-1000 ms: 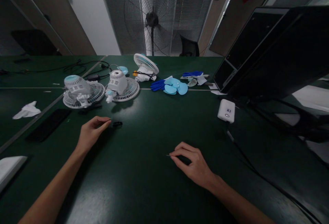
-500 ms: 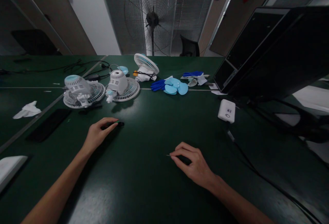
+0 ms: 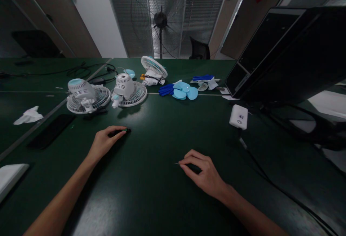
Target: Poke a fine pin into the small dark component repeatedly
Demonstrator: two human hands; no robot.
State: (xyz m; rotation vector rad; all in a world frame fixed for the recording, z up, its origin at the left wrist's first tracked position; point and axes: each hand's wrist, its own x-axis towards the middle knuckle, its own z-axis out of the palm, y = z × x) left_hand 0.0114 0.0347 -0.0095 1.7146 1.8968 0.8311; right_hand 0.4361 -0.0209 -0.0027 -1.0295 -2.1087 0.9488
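Left of centre, my left hand (image 3: 106, 142) pinches a small black and green piece (image 3: 128, 130) between thumb and fingers, low over the dark green table (image 3: 151, 192). The piece is too small to name. My right hand (image 3: 204, 171), nearer the front and right of centre, is closed in a pinch on a thin pin-like metal piece (image 3: 177, 163). Only its fine tip sticks out to the left of the fingertips; the rest is hidden. The hands are well apart from each other.
Two white fan heads (image 3: 81, 93) (image 3: 125, 90) lie face down at the back left, with another small fan (image 3: 153, 70) behind. Blue fan blades (image 3: 185, 91) rest by blue gloves (image 3: 166, 89). A white power bank (image 3: 238, 117) with a cable and a large monitor (image 3: 283, 55) stand right.
My left hand's fingertips have shifted slightly right and down with the small black and green piece. My right hand stays in place with the thin metal piece.
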